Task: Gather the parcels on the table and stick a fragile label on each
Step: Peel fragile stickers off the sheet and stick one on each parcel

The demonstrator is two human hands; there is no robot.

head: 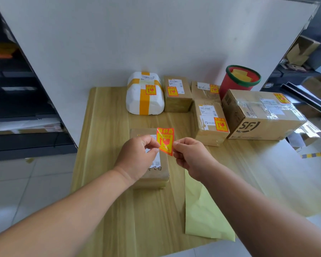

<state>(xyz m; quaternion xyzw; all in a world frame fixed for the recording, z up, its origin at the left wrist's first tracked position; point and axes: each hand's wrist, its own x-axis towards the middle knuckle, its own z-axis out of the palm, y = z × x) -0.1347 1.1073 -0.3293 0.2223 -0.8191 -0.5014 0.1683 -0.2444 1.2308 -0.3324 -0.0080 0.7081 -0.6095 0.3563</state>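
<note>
A flat brown parcel lies on the near middle of the wooden desk, its long side running away from the person; it shows a white shipping slip but no sticker. Just above its far right corner a red-and-yellow fragile label is held up with its printed face towards the camera; whether its lower edge touches the parcel cannot be told. The left hand hovers over the parcel and pinches the label's left edge between thumb and forefinger, the other fingers curled; the right hand, just to the right of the parcel, pinches the label's right edge the same way. Right of the parcel, and reaching nearer the desk's front edge, lies a pale yellow backing sheet, partly under the right forearm. Beyond the parcel, at the back of the desk, stands a white parcel banded with yellow tape; just beside it to the right is a small brown box; further right are a low brown parcel and, in front of that, a taller brown parcel; furthest right is a large SF carton; all five carry stickers of the same kind. Behind the carton stands a red bucket with a green rim, yellow paper inside it.
</note>
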